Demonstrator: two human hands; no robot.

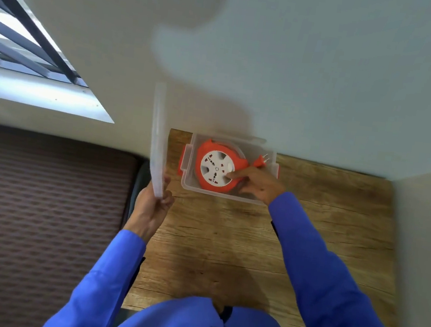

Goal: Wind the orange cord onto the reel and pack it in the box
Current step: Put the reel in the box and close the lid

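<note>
Wood-grain surface point(225, 247) carries a clear plastic box point(270, 170) with the round orange-and-white cord reel point(218, 167) inside. Right hand point(257, 184) grips the reel, seemingly seating it; left hand point(152, 207) clasps the translucent lid point(158, 139) upright, aside for access.

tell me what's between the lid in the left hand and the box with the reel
In the head view, only a narrow strip of bare wooden table separates the lid, held upright by the left hand, from the box holding the reel.
</note>
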